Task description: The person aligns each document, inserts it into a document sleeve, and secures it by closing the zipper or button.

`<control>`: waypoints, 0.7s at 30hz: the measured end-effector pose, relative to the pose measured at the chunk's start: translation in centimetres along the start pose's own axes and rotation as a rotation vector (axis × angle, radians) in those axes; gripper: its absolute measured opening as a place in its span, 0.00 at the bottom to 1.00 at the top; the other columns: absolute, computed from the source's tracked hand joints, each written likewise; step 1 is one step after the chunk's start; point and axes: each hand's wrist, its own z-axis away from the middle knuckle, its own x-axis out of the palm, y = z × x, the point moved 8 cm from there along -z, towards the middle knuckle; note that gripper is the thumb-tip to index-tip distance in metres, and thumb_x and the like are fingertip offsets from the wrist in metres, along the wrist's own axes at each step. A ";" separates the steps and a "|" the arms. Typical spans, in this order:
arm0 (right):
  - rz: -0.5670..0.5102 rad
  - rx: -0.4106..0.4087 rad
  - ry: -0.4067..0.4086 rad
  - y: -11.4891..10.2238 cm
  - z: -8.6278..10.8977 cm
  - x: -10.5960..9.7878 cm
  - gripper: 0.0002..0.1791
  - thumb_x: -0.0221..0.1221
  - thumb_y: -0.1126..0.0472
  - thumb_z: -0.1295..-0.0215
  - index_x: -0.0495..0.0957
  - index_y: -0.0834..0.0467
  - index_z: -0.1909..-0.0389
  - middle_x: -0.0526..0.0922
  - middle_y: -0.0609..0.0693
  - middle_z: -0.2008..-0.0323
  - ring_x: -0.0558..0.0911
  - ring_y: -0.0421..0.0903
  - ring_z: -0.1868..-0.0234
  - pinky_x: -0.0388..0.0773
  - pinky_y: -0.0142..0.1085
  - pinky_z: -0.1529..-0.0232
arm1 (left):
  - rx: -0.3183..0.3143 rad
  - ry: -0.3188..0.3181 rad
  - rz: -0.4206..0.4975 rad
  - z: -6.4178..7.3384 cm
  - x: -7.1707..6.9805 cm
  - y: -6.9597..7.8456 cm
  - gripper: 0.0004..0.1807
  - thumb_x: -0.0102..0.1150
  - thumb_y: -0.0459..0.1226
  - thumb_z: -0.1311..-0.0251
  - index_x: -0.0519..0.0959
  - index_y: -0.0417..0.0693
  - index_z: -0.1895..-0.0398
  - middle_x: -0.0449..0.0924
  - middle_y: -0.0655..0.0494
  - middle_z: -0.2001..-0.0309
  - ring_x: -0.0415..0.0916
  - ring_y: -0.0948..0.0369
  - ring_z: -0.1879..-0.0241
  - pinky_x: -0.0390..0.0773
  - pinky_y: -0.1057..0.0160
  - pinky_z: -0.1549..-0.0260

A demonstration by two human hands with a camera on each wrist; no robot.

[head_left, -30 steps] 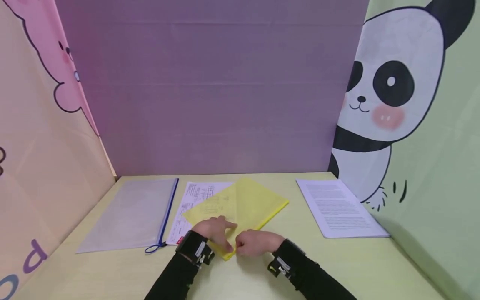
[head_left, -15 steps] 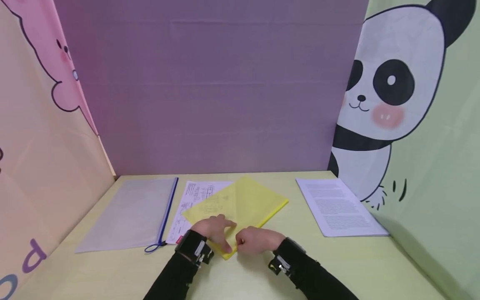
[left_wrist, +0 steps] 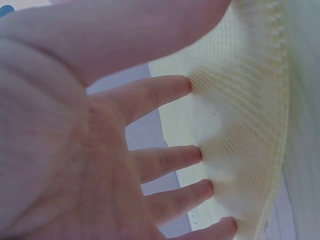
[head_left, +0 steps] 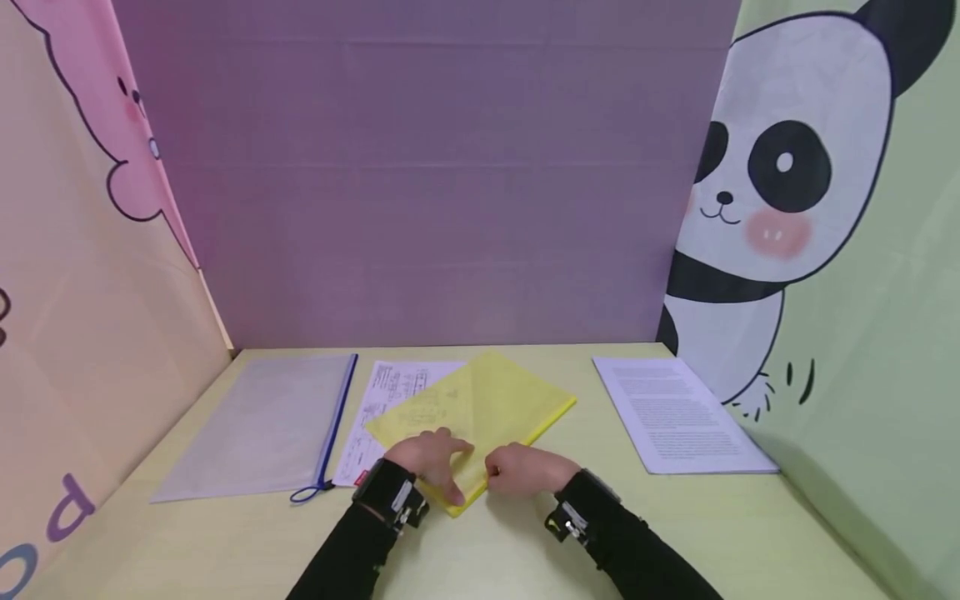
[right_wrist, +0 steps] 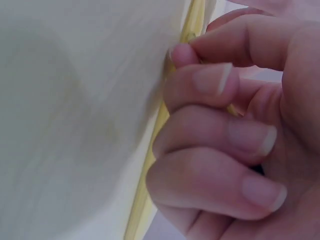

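A yellow mesh zip pouch (head_left: 510, 392) lies slanted in the middle of the table, and a printed sheet shows faintly through its left part. My left hand (head_left: 429, 458) rests on the near corner with spread, fairly straight fingers; in the left wrist view its fingertips (left_wrist: 195, 154) press into the mesh. At the pouch's near right edge, my right hand (head_left: 525, 469) has curled fingers. Its thumb and index finger pinch the zipper (right_wrist: 192, 25) on that yellow edge in the right wrist view. The zipper pull itself is mostly hidden by the fingers.
To the left lies a clear pouch (head_left: 255, 429) with a blue zipper and a blue loop at its near end. A printed sheet (head_left: 390, 387) sits partly under the yellow pouch. A stack of printed paper (head_left: 682, 417) lies at the right.
My right hand has slid a little to the right and away from me along the yellow pouch's edge. The left hand has stayed in place on the corner.
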 end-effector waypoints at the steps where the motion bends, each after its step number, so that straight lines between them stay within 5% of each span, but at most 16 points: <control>1: -0.002 -0.002 -0.002 0.1 0.0 0.0 0.12 0.59 0.63 0.31 0.73 0.53 0.75 0.66 0.41 0.80 0.66 0.37 0.79 0.62 0.29 0.74 | 0.000 0.000 -0.003 0.0 0.0 0.0 0.45 0.83 0.50 0.59 0.76 0.58 0.32 0.74 0.47 0.39 0.75 0.49 0.46 0.77 0.44 0.48; 21: -0.016 0.042 -0.006 1.4 0.0 -0.2 0.09 0.58 0.61 0.30 0.78 0.53 0.72 0.72 0.42 0.78 0.71 0.39 0.76 0.67 0.32 0.71 | -0.005 -0.023 -0.014 0.1 0.2 0.0 0.46 0.81 0.51 0.57 0.74 0.59 0.30 0.67 0.42 0.29 0.69 0.43 0.34 0.71 0.39 0.39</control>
